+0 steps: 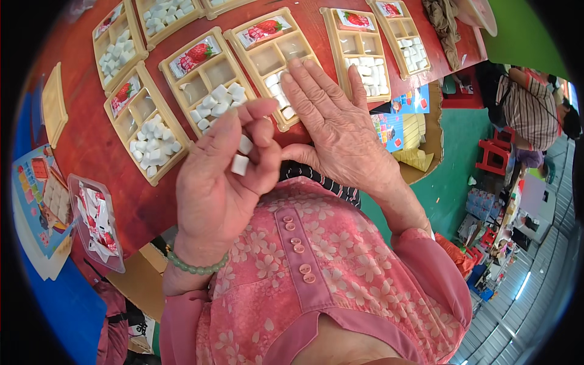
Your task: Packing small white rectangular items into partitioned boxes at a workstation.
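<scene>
My left hand (216,176) is raised palm up with curled fingers, holding a couple of small white marshmallow-like cubes (239,165). It hovers at the near edge of a tan compartment tray (176,94), which has a red-fruit sachet (195,56) and a loose heap of white cubes (218,104). My right hand (337,125) lies flat, fingers outstretched, over the near compartment of the neighbouring tan tray (302,30). White cubes (277,89) there show beside its fingers; the rest are hidden beneath. That tray also has a fruit sachet (264,31).
More filled trays stand on the red table (158,210), including one to the right (332,45) and one to the left (117,121). At left are a clear box of sachets (97,225), a tan lid (55,106) and leaflets (30,188). A person (529,109) is beyond the cardboard box (434,137).
</scene>
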Demonstrator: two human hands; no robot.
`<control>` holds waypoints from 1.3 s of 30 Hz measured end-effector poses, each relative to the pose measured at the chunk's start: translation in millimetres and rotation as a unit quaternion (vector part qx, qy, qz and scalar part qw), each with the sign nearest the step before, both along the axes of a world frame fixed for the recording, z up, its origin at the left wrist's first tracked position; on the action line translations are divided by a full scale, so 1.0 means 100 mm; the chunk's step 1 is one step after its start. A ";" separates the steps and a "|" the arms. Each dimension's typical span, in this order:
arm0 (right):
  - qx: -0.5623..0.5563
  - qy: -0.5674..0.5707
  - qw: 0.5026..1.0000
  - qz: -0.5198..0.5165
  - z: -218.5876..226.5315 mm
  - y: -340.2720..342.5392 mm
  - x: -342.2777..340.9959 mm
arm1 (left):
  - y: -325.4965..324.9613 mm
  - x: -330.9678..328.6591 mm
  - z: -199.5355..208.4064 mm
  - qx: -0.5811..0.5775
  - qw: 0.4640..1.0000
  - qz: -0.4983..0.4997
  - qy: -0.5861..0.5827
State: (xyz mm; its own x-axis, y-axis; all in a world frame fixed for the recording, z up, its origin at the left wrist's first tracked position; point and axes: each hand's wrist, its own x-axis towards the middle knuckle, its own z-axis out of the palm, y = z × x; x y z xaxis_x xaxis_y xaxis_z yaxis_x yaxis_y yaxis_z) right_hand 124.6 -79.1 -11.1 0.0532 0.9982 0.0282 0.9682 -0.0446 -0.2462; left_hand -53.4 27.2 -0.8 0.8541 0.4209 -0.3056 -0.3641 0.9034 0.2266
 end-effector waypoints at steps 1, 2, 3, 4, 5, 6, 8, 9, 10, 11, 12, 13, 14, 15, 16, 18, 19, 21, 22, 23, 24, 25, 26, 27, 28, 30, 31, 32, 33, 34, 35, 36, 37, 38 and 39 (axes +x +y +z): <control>-0.007 0.009 1.000 0.004 0.02 0.00 0.00 | -0.05 -0.02 -0.03 0.001 1.000 0.000 -0.002; -0.013 0.018 1.000 0.007 0.04 -0.01 0.00 | -0.12 -0.04 -0.02 0.002 1.000 -0.014 0.014; -0.010 0.017 1.000 0.010 0.08 -0.03 0.01 | -0.18 -0.06 -0.03 0.005 0.999 -0.026 0.030; -0.003 0.021 1.000 0.002 0.15 -0.06 0.00 | -0.21 -0.08 -0.11 -0.001 0.999 -0.030 -0.024; 0.004 0.025 1.000 -0.006 0.21 -0.08 0.00 | -0.23 -0.09 -0.10 0.002 0.999 -0.027 -0.024; 0.071 0.072 0.995 -0.025 0.27 -0.11 -0.01 | -0.26 -0.07 -0.05 0.004 0.999 -0.035 -0.008; 0.109 0.119 0.987 -0.016 0.31 -0.25 0.04 | -0.28 -0.07 -0.05 0.008 0.999 -0.051 -0.001; 0.148 0.169 0.974 -0.005 0.34 -0.27 0.04 | -0.29 -0.06 -0.05 0.010 0.999 -0.050 -0.002; 0.201 0.194 0.960 -0.018 0.38 -0.26 -0.03 | -0.31 -0.02 -0.05 -0.013 0.998 -0.052 0.020; 0.202 0.194 0.960 -0.017 0.45 -0.25 -0.07 | -0.32 0.00 -0.06 -0.036 0.997 -0.053 0.041; 0.160 0.201 0.966 0.025 0.52 -0.25 -0.11 | -0.31 0.00 -0.12 -0.052 0.996 -0.065 -0.014; 0.116 0.207 0.969 0.067 0.55 -0.25 -0.14 | -0.30 0.00 -0.14 -0.053 0.996 -0.066 -0.014; 0.128 0.202 0.968 0.072 0.46 -0.22 -0.18 | -0.28 0.02 -0.14 -0.052 0.995 -0.080 -0.023; 0.128 0.202 0.968 0.072 0.44 -0.21 -0.20 | -0.27 0.04 -0.13 -0.050 0.994 -0.091 -0.032; 0.117 0.195 0.971 0.069 0.42 -0.19 -0.21 | -0.26 0.06 -0.12 -0.050 0.994 -0.091 -0.032; 0.105 0.186 0.974 0.067 0.39 -0.19 -0.20 | -0.27 0.10 -0.08 -0.051 0.994 -0.096 -0.029; 0.099 0.175 0.977 0.074 0.39 -0.20 -0.19 | -0.28 0.10 -0.08 -0.052 0.994 -0.095 -0.029; 0.092 0.163 0.979 0.080 0.39 -0.20 -0.18 | -0.30 0.11 -0.08 -0.052 0.993 -0.108 -0.018; 0.087 0.172 0.978 0.080 0.40 -0.20 -0.19 | -0.31 0.11 -0.07 -0.052 0.993 -0.107 -0.019; 0.083 0.181 0.977 0.080 0.40 -0.19 -0.19 | -0.31 0.11 -0.05 -0.057 0.992 -0.116 0.003; 0.082 0.181 0.977 0.080 0.39 -0.19 -0.19 | -0.31 0.11 -0.04 -0.061 0.990 -0.124 0.024; 0.085 0.183 0.975 0.089 0.38 -0.19 -0.19 | -0.31 0.10 -0.05 -0.062 0.990 -0.124 0.023; 0.088 0.186 0.974 0.098 0.37 -0.18 -0.20 | -0.32 0.10 -0.08 -0.071 0.989 -0.127 -0.001; 0.087 0.185 0.974 0.099 0.36 -0.16 -0.21 | -0.32 0.10 -0.10 -0.080 0.988 -0.129 -0.024; 0.102 0.184 0.974 0.088 0.36 -0.14 -0.23 | -0.32 0.11 -0.10 -0.081 0.988 -0.129 -0.025; 0.116 0.183 0.973 0.079 0.35 -0.11 -0.26 | -0.30 0.13 -0.09 -0.055 0.991 -0.123 -0.003; 0.131 0.191 0.970 0.071 0.35 -0.10 -0.27 | -0.29 0.13 -0.13 -0.056 0.991 -0.123 -0.003; 0.147 0.199 0.967 0.063 0.36 -0.10 -0.28 | -0.30 0.12 -0.21 -0.070 0.989 -0.118 -0.057; 0.146 0.199 0.967 0.063 0.37 -0.10 -0.28 | -0.30 0.12 -0.25 -0.085 0.984 -0.114 -0.111; 0.134 0.196 0.968 0.075 0.38 -0.10 -0.28 | -0.30 0.12 -0.25 -0.086 0.984 -0.114 -0.111; 0.123 0.194 0.969 0.087 0.38 -0.09 -0.28 | -0.30 0.12 -0.24 -0.095 0.982 -0.111 -0.117; 0.122 0.193 0.970 0.084 0.37 -0.10 -0.28 | -0.30 0.13 -0.24 -0.104 0.981 -0.111 -0.123; 0.137 0.222 0.962 0.085 0.34 -0.11 -0.28 | -0.29 0.14 -0.23 -0.105 0.980 -0.113 -0.123; 0.152 0.251 0.952 0.086 0.33 -0.11 -0.28 | -0.28 0.13 -0.22 -0.117 0.979 -0.115 -0.123; 0.151 0.253 0.952 0.088 0.34 -0.10 -0.24 | -0.28 0.12 -0.23 -0.128 0.978 -0.112 -0.121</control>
